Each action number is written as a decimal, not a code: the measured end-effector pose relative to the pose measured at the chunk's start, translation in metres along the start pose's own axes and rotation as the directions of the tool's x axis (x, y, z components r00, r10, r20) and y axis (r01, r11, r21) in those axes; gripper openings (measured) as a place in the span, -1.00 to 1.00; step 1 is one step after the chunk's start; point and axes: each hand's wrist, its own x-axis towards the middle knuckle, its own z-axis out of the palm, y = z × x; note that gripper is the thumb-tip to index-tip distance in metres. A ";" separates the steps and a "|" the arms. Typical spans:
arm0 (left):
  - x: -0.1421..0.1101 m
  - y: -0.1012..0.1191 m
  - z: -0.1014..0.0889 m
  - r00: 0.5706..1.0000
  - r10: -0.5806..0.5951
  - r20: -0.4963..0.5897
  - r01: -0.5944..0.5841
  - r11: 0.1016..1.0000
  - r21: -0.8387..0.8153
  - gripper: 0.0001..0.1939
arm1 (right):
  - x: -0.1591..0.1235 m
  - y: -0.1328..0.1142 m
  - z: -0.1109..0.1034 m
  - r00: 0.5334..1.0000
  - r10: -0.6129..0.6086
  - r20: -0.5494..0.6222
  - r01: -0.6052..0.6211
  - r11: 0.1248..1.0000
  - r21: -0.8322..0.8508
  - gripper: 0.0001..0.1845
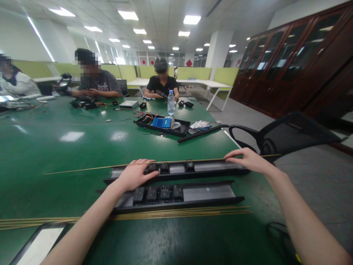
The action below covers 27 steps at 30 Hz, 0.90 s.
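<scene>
A thin brass-coloured rod (179, 161) runs lengthwise over the far black channel (176, 177), whose bed is grey and holds several small black blocks. My left hand (137, 173) lies across the left part of this channel, fingers over its far side and thumb on the near side, close to the rod. Thumb and fingers of my right hand (245, 159) pinch the rod near the channel's right end. Nearer to me, a second black channel (209, 201) carries several larger black blocks (164, 193). Several more thin rods (182, 212) lie along its front.
A dark-framed tablet-like panel (41, 243) lies front left. Farther back are a black tray (179, 129) with a blue finned part, a water bottle (171, 103), white cloths (201, 126) and a black strip (202, 133). A chair (292, 136) stands right; several people sit across the table.
</scene>
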 end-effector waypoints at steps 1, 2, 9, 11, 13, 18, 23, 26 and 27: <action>0.000 0.000 0.000 1.000 -0.002 -0.001 0.002 1.000 0.000 -0.23 | -0.001 0.001 -0.001 1.000 0.004 -0.001 -0.004 1.000 -0.002 -0.70; 0.000 0.000 0.000 1.000 -0.003 -0.001 0.003 1.000 -0.002 -0.23 | -0.001 0.003 -0.002 1.000 0.006 -0.001 -0.006 1.000 -0.002 -0.70; 0.000 -0.001 0.000 1.000 0.004 0.008 -0.004 1.000 -0.006 -0.24 | -0.001 0.018 -0.008 1.000 0.018 0.006 -0.018 1.000 -0.007 -0.68; 0.000 0.000 0.000 1.000 0.004 0.011 -0.004 1.000 -0.006 -0.24 | -0.001 0.021 -0.008 1.000 0.017 0.002 -0.017 1.000 -0.009 -0.67; 0.000 0.000 0.000 1.000 0.000 0.011 0.000 1.000 0.000 -0.24 | -0.002 0.023 -0.009 1.000 0.015 -0.001 -0.015 1.000 -0.010 -0.66; -0.001 0.000 0.000 1.000 -0.002 0.013 0.002 1.000 0.003 -0.22 | -0.004 0.024 -0.013 1.000 0.028 -0.009 -0.028 0.999 -0.019 -0.67; 0.000 0.000 -0.001 1.000 -0.006 0.011 0.006 1.000 0.000 -0.23 | -0.007 0.026 -0.017 0.998 0.058 -0.013 -0.059 0.998 -0.021 -0.66; 0.000 0.000 -0.001 1.000 -0.006 0.010 0.006 1.000 -0.003 -0.24 | -0.008 0.026 -0.018 0.997 0.071 -0.023 -0.071 0.997 -0.003 -0.65; 0.000 0.000 -0.001 1.000 -0.004 0.011 0.004 1.000 -0.005 -0.25 | -0.009 0.026 -0.018 0.997 0.074 -0.026 -0.074 0.997 0.000 -0.65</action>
